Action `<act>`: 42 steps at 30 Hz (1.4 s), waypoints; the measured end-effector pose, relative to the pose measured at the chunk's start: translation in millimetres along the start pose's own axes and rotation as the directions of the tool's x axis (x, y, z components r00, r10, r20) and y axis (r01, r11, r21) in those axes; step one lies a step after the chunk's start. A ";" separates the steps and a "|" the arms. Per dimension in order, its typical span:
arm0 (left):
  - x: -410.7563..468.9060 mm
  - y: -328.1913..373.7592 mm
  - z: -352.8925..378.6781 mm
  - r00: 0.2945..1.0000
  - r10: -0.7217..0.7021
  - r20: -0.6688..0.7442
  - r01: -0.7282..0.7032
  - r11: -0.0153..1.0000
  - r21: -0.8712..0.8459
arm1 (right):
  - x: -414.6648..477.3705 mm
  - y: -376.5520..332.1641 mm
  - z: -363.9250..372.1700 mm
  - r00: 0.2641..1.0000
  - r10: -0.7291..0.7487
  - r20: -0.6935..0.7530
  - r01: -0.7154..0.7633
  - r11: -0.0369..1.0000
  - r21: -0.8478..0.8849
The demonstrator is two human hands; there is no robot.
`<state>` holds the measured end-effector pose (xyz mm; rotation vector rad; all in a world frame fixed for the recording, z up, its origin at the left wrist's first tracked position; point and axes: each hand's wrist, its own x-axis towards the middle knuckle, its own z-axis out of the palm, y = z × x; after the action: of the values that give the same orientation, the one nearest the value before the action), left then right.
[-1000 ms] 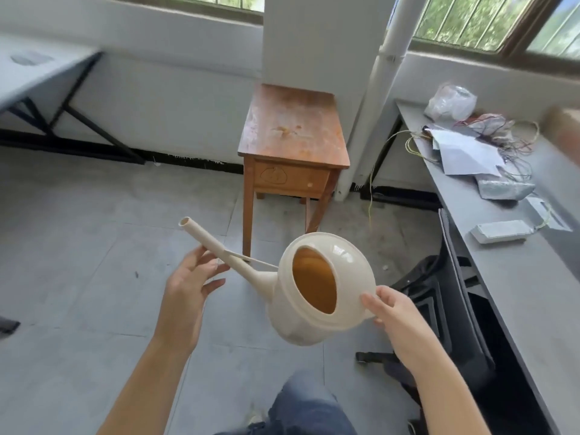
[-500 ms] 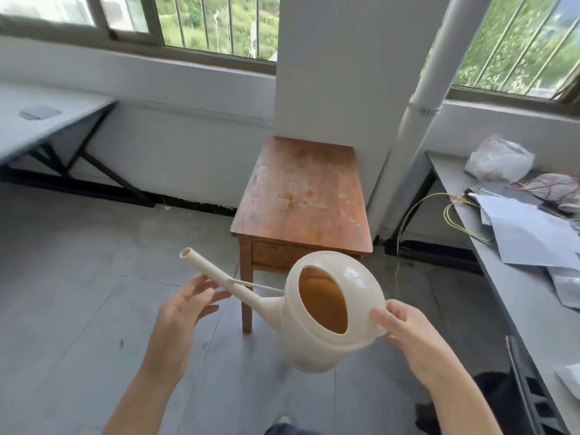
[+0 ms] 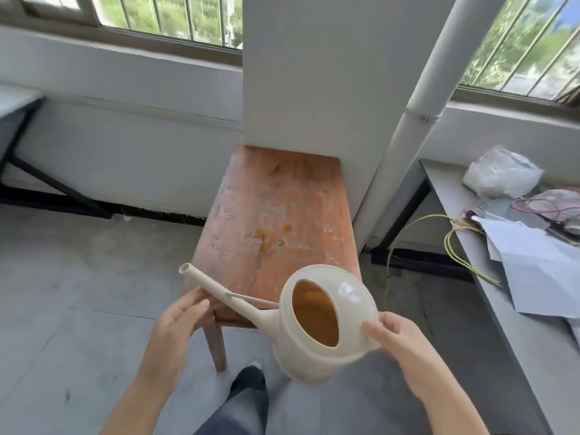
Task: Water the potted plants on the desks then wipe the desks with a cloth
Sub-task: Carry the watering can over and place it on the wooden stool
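A long grey tabletop [image 3: 533, 356] ran along 3 o'clock, carrying crumpled white papers [image 3: 539, 277], a clear plastic bag [image 3: 502, 175] and yellow-green wires [image 3: 452, 246]. A worn orange-brown wooden table [image 3: 282, 215] stood at 12 o'clock against the white pillar [image 3: 314, 73]. Nearer, at centre, a cream plastic watering can [image 3: 298, 362] was held in the air, its spout toward 10 o'clock. The right hand [image 3: 405, 343] had its fingers pinching the can's rear rim. The left hand [image 3: 175, 328] had its fingers loosely extended against the spout.

Worn on the head, wide-angle, facing forward and down; very near the left hand [image 3: 174, 334] and right hand [image 3: 405, 343], wooden table [image 3: 276, 215] just beyond the fingers [image 3: 192, 304], barred windows [image 3: 175, 17] farther off.
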<state>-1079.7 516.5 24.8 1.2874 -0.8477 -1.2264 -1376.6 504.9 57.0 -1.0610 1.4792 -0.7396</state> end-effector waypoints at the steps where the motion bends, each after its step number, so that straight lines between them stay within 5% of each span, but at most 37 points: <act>1: 17.6 -0.1 3.6 1.000 -0.010 0.013 0.010 1.000 -0.010 | 13.3 -3.4 -1.6 1.000 0.011 -0.016 -0.011 1.000 0.002; 13: 190.8 23.8 22.1 0.995 -0.075 0.065 0.070 0.995 0.072 | 143.7 -55.4 8.5 0.986 0.112 -0.124 -0.113 0.994 -0.003; 24: 238.7 28.2 31.3 0.982 -0.177 -0.070 0.181 0.982 0.052 | 222.6 -70.6 2.2 0.983 0.185 -0.006 -0.185 0.979 -0.085; 31: 291.9 44.9 52.7 0.980 -0.173 -0.095 0.180 0.982 0.066 | 288.6 -108.2 -9.6 0.993 0.108 0.043 -0.100 0.982 -0.160; 42: 429.4 64.0 89.4 0.990 -0.139 -0.022 0.140 0.989 0.047 | 422.5 -165.1 -10.9 0.989 0.084 -0.123 -0.089 0.995 -0.036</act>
<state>-1066.1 73.4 28.2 1.4149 -0.7883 -1.3080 -1343.5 53.1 31.3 -0.9908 1.6403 -0.7253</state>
